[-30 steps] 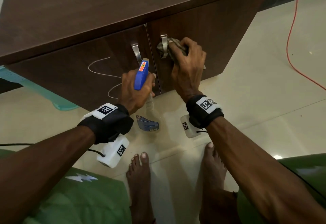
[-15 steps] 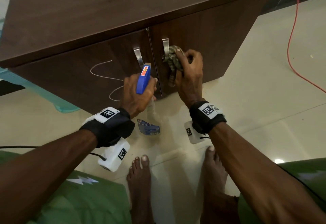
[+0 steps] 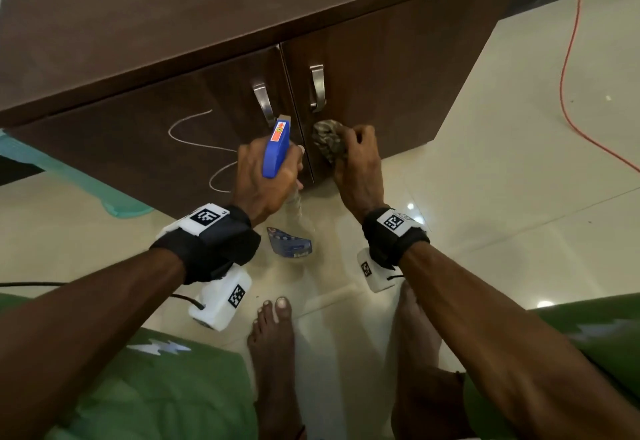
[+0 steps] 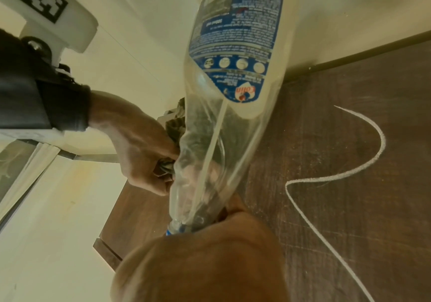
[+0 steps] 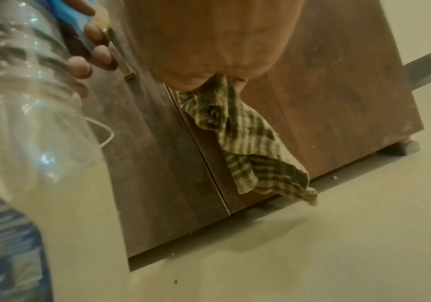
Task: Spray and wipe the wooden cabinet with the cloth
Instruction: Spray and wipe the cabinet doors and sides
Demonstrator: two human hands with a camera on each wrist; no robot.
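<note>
Lower on the right door of the wooden cabinet (image 3: pixel 398 69) than a second ago, your right hand (image 3: pixel 358 162) is now working below the handle (image 3: pixel 318 88) instead of beside it. It is gripping the bunched striped cloth (image 3: pixel 327 140) and pressing it against the wood near the seam, with a loose end hanging toward the floor. Your left hand (image 3: pixel 263 180) is staying wrapped round the spray bottle (image 3: pixel 276 150), nozzle facing the doors. So the wiping is progressing downward, while the chalk line (image 3: pixel 194 135) on the left door is waiting untouched.
</note>
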